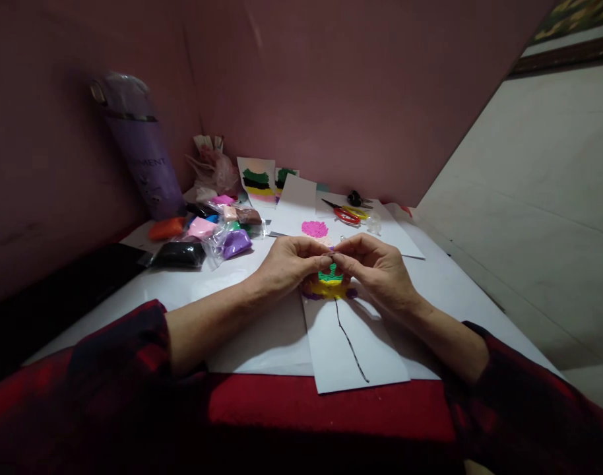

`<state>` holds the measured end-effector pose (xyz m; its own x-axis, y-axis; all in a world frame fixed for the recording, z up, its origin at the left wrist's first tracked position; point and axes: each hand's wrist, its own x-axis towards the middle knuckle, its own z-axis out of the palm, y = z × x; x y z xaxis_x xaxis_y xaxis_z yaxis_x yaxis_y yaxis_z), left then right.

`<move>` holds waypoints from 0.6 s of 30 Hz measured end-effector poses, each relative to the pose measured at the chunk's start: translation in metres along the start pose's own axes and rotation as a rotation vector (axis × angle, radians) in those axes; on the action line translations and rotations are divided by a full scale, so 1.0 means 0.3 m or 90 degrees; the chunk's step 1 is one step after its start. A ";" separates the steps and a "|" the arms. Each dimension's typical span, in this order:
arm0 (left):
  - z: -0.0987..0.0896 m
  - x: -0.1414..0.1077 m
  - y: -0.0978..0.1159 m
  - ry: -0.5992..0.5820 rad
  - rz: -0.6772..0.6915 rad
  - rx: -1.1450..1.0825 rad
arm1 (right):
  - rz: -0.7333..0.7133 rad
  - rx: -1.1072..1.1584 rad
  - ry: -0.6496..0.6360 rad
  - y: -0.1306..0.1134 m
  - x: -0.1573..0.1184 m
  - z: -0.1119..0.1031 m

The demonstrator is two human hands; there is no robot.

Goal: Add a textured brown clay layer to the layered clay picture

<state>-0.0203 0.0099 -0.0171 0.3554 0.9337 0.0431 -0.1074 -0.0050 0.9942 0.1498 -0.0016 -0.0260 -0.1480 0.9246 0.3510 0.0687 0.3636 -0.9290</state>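
Shows ridged green and yellow patches (pixel 327 289) on white card (pixel 331 353), lower centre; partly hidden by hands (pixel 284 265) (pixel 383 267) pinching a dark bit (pixel 332 255) (barely visible).

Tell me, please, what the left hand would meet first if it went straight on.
The left hand would likely meet the right hand first; whether they touch is unclear.
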 end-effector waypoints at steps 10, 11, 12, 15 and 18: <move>-0.005 0.005 0.015 0.128 0.005 -0.032 | 0.028 -0.010 0.128 0.013 0.017 -0.013; -0.010 0.005 0.012 0.123 0.006 -0.049 | 0.029 -0.001 0.129 0.016 0.019 -0.016; -0.013 0.005 0.009 0.113 0.004 -0.063 | 0.028 0.008 0.124 0.018 0.020 -0.017; -0.018 0.005 0.000 0.079 0.000 -0.077 | 0.020 0.025 0.081 0.014 0.016 -0.014; -0.014 0.002 -0.001 0.058 0.002 -0.080 | 0.009 0.034 0.032 0.001 0.008 -0.004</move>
<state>-0.0239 0.0120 -0.0178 0.2696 0.9625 0.0315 -0.2263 0.0316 0.9735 0.1507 0.0009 -0.0253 -0.0980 0.9348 0.3414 0.0169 0.3446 -0.9386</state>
